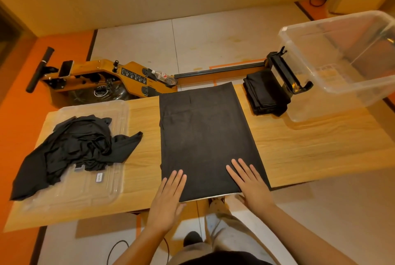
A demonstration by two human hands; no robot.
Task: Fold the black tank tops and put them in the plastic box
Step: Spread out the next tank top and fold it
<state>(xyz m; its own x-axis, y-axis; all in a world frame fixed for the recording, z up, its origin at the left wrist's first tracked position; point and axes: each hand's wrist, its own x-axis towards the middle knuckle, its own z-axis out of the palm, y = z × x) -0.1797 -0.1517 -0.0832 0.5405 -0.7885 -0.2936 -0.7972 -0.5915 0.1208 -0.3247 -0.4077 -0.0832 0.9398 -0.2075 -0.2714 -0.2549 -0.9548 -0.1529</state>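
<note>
A black tank top lies flat as a long rectangle across the middle of the wooden table. My left hand rests flat on its near left corner, fingers apart. My right hand presses flat on its near right corner, fingers spread. A heap of crumpled black tank tops sits on a clear plastic lid at the left. A stack of folded black tank tops lies at the far right of the table beside the clear plastic box, which has nothing visible in it.
A wooden rowing machine with a black rail and a plastic bottle stands on the floor behind the table. My legs and a shoe show below the table's near edge. A black cable lies on the floor.
</note>
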